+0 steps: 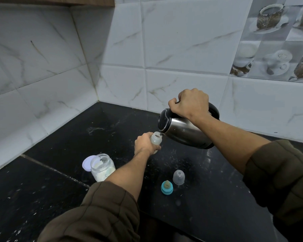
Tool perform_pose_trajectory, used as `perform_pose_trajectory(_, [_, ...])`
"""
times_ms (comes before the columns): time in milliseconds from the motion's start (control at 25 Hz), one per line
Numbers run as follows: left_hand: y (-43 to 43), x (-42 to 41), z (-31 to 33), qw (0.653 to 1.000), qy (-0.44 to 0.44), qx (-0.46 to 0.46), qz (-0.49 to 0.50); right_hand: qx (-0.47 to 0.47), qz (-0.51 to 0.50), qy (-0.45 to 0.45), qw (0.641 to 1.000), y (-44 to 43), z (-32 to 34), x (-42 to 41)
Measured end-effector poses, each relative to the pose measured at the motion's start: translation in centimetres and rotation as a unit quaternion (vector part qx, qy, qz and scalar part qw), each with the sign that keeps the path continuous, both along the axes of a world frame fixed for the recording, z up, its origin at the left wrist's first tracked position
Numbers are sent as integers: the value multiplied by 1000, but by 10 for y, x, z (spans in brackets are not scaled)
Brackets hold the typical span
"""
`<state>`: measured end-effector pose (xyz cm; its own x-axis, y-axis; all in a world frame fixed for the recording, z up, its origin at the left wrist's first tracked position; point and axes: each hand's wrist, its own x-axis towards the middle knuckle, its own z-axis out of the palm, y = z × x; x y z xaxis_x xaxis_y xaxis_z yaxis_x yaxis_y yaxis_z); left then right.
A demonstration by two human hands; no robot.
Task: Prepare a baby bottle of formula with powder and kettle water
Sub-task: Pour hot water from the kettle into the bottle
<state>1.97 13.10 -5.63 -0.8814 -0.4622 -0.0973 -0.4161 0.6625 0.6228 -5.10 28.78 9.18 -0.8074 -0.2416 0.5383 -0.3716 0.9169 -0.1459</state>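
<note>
My left hand [144, 143] grips a small clear baby bottle [156, 139] standing on the black counter [208, 180], its mouth uncovered. My right hand [189, 103] holds the black handle of a steel kettle [184, 130], tilted left with its spout right over the bottle's mouth. An open glass jar of white formula powder [101, 167] stands near my left forearm, its pale lid [87, 162] leaning beside it. The teal ring with its teat [167, 187] and the clear dome cap [178, 177] lie on the counter in front of me.
White marble-look tiled walls meet in a corner at the back left of the counter. Powder specks are scattered over the black surface. Tiles printed with cups are at the upper right. A wooden cabinet edge [59, 0] runs along the top left.
</note>
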Motion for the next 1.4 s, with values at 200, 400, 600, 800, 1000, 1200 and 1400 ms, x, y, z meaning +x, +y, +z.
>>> perform_pose_trajectory(200, [-1,0,-1,1000,0,2,1,-5,1,0,1000,0,-1,1])
perform_pose_trajectory(400, [-2,1,-2,1000,3,2,2,-6,2,-3,1000,-1,-1,3])
perform_pose_trajectory(600, [-3,0,-2,1000,7,4,2,-13,0,1,1000,-1,0,2])
perform_pose_trajectory(800, [-3,-2,-2,999,26,31,8,-50,-6,-9,999,6,-2,-4])
perform_pose_trajectory(1000, [-6,-4,0,995,66,70,18,-184,-37,-57,980,26,-11,-16])
perform_pose_trajectory(1200, [-4,-5,2,993,87,71,28,-317,-83,-136,935,42,-31,-21])
perform_pose_trajectory(1400, [-10,1,-10,995,60,66,37,-378,-109,-178,902,48,-58,-27])
